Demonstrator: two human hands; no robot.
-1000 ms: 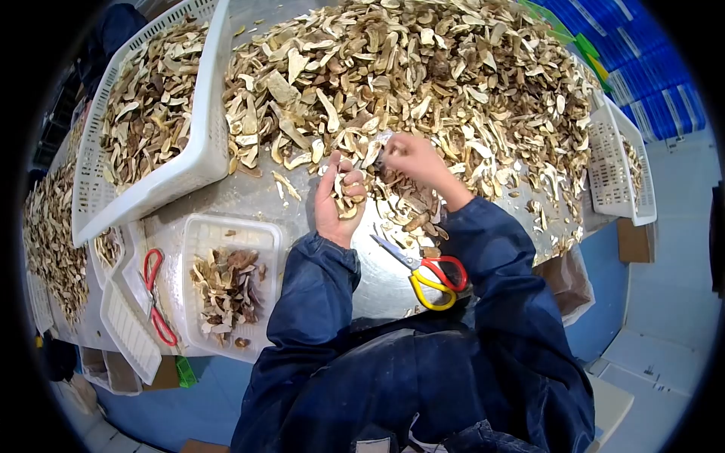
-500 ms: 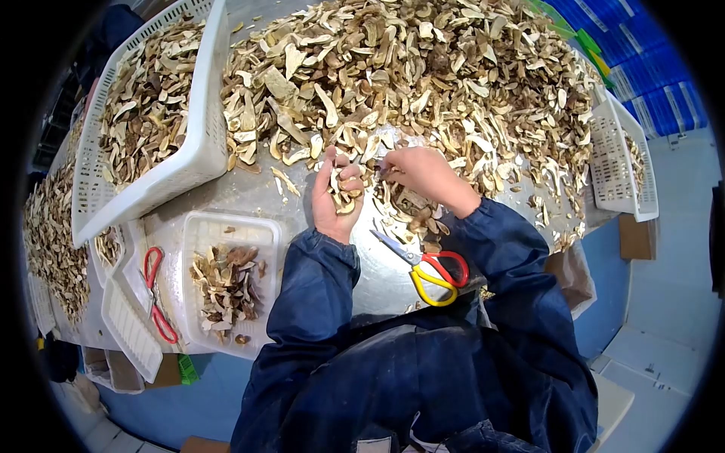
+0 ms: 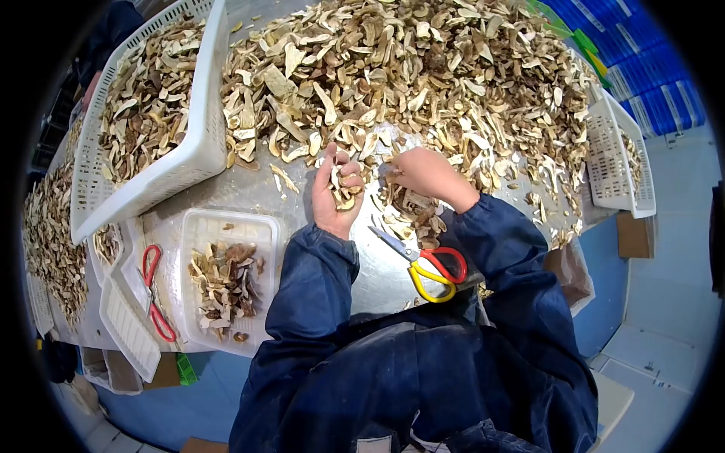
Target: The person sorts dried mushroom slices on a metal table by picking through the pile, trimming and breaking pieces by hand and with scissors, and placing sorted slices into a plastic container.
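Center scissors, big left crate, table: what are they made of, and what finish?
Scissors: gray metal blades, probably steel; smooth, bright red and yellow handles, plastic or plastic-coated metal.
Crate: white, smooth, likely molded plastic, judging by the rounded rim and regular slots.
Table: silvery, semi-matte metal with soft glare, perhaps stainless; exact alloy can't be told.

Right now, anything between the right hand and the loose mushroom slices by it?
Nothing visible. The right hand is right at the mushroom slices; its fingertips' contact is unclear. The red-and-yellow scissors lie nearer the body, seemingly out of the way. The left hand, holding more slices, is off to the left.
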